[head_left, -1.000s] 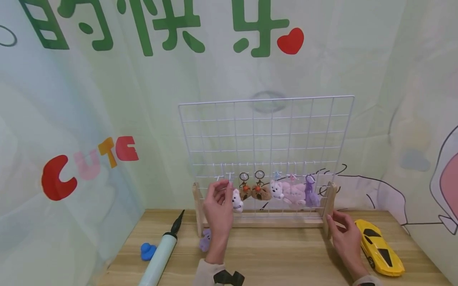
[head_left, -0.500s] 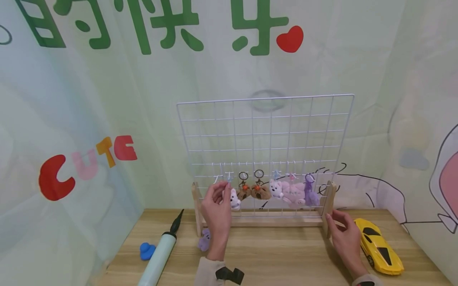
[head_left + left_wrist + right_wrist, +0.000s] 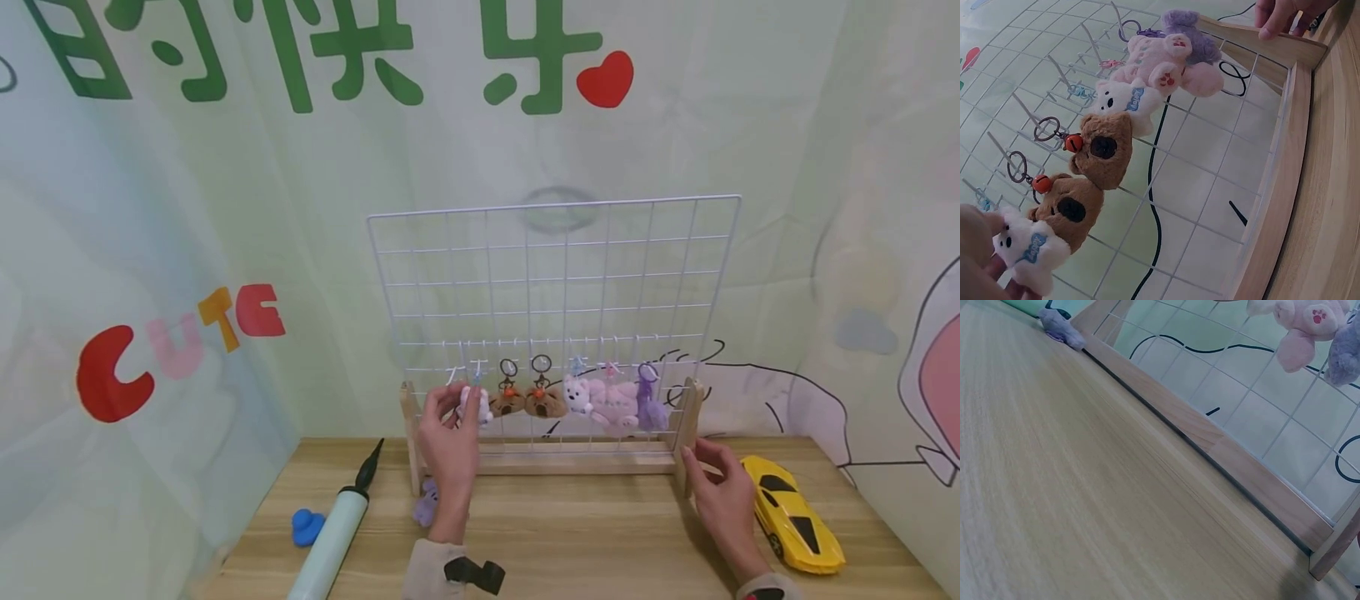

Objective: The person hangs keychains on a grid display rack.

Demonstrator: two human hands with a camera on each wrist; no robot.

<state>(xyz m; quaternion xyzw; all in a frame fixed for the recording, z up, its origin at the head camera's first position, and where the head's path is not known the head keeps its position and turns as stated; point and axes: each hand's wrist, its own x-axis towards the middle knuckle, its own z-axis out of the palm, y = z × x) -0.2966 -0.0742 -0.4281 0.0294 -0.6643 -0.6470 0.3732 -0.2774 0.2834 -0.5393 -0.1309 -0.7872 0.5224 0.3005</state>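
Note:
My left hand (image 3: 450,433) pinches a small white bear plush keychain (image 3: 1032,250) at the left end of a hanging row. A blue clip (image 3: 984,199) shows above it on a hook. Beside it hang two brown plush heads (image 3: 1072,209) with orange bells, a second white bear (image 3: 1125,106), a pink plush (image 3: 1160,62) and a purple plush (image 3: 1188,37). All hang on a white wire grid rack (image 3: 555,283). At the rack's right end, my right hand (image 3: 723,492) holds the wooden post (image 3: 692,421) between thumb and fingers.
Another purple plush (image 3: 425,504) lies on the wooden table (image 3: 570,533) near the rack's left foot. Farther left are a blue rubber duck (image 3: 306,527) and a pale green hand pump (image 3: 333,533). A yellow toy car (image 3: 795,517) stands right of my right hand.
My left hand has shifted slightly left. The white bear plush has come left and up, closer against its fingers. My right hand stays on the post.

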